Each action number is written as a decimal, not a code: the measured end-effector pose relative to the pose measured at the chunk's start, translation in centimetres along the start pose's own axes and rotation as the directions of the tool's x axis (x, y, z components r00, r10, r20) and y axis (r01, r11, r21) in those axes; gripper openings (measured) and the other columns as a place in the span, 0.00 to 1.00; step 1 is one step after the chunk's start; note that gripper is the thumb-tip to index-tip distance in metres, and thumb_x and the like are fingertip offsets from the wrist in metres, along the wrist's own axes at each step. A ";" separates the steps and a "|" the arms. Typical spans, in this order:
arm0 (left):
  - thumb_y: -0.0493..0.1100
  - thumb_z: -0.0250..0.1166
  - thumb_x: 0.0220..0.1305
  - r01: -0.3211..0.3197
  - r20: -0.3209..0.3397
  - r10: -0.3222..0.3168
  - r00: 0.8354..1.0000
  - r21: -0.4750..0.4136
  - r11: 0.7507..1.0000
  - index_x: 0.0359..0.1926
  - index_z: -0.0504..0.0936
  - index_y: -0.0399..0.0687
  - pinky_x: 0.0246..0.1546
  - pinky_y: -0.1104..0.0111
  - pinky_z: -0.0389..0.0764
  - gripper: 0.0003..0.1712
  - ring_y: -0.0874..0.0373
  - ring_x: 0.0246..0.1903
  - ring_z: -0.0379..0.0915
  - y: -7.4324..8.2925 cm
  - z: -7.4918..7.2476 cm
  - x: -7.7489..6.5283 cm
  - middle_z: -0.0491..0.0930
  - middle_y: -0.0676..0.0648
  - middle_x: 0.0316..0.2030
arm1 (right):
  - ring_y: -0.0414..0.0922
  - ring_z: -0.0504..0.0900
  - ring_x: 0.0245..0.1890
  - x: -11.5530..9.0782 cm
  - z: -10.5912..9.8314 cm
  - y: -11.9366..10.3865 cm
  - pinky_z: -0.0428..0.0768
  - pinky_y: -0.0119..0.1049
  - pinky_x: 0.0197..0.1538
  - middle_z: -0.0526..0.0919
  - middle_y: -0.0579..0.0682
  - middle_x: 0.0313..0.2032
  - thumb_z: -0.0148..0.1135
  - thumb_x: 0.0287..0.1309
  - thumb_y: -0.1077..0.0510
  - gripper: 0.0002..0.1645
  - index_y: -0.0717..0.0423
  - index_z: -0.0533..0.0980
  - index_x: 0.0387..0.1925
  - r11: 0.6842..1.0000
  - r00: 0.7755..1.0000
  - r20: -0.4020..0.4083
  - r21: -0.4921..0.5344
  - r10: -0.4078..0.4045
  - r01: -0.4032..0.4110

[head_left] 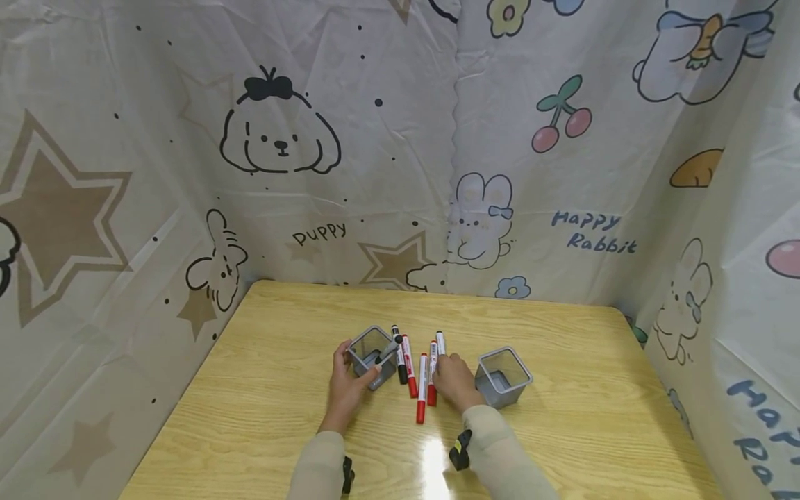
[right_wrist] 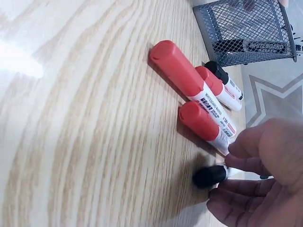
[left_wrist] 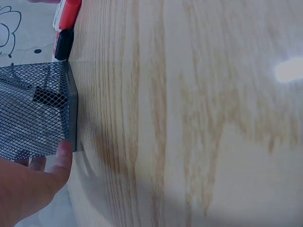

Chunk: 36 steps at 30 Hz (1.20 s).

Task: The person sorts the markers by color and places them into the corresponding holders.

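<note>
My left hand (head_left: 346, 390) grips a grey mesh pen holder (head_left: 365, 378) by its left and near sides. In the left wrist view, the thumb (left_wrist: 64, 153) presses the mesh near its base. A black-capped marker (head_left: 389, 349) leans inside that holder. My right hand (head_left: 457, 382) pinches another black-capped marker (right_wrist: 210, 176) between thumb and fingers, low over the table; part of its white barrel is hidden by the hand. Just left of it lie red-capped markers, one (head_left: 432, 375) right by the fingers and another (head_left: 421, 389) nearer me.
A second mesh pen holder (head_left: 503, 378) stands right of my right hand. Beside the left holder lie a black-capped marker (head_left: 399, 357) and a red-capped marker (head_left: 409, 367). The wooden table (head_left: 250, 417) is bounded by a printed cloth (head_left: 387, 160) behind and at both sides.
</note>
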State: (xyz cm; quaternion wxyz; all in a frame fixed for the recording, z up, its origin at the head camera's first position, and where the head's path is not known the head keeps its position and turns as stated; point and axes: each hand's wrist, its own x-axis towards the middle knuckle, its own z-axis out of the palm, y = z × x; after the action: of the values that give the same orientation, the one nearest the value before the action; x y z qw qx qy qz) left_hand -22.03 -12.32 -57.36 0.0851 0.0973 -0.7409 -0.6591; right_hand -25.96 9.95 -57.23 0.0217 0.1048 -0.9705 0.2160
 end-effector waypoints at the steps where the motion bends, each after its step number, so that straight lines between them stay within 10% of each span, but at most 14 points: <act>1: 0.41 0.73 0.47 0.001 0.000 -0.001 1.000 0.002 1.000 0.68 0.55 0.54 0.62 0.48 0.52 0.49 0.45 0.62 0.55 0.0 0.0 0.0 0.64 0.38 0.61 | 0.48 0.71 0.22 0.0 0.0 0.0 0.72 0.42 0.23 0.69 0.51 0.22 0.60 0.49 0.63 0.04 0.59 0.74 0.23 1.000 1.000 -0.007 -0.003 -0.001 0.001; 18: 0.44 0.74 0.45 0.006 0.004 -0.006 1.000 -0.003 1.000 0.66 0.56 0.60 0.60 0.46 0.55 0.49 0.43 0.62 0.55 -0.3 -0.1 0.0 0.65 0.39 0.60 | 0.53 0.75 0.22 -0.6 0.4 0.1 0.75 0.45 0.24 0.70 0.54 0.20 0.63 0.43 0.68 0.05 0.60 0.75 0.19 0.998 0.996 -0.085 -0.046 0.038 -0.042; 36: 0.45 0.73 0.46 0.001 0.012 -0.001 1.000 0.001 1.000 0.66 0.56 0.61 0.60 0.45 0.55 0.49 0.42 0.62 0.54 0.0 -0.3 0.0 0.63 0.38 0.61 | 0.51 0.73 0.24 -1.2 -0.7 -1.5 0.72 0.46 0.25 0.71 0.52 0.22 0.61 0.38 0.68 0.08 0.56 0.71 0.23 0.973 0.970 -0.177 0.188 0.166 -0.132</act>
State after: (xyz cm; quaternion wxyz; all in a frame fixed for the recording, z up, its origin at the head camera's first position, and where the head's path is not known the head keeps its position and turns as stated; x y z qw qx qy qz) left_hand -21.91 -12.56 -57.35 0.0802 0.0937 -0.7416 -0.6594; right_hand -24.49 9.15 -56.12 0.0895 0.0113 -0.9464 0.3102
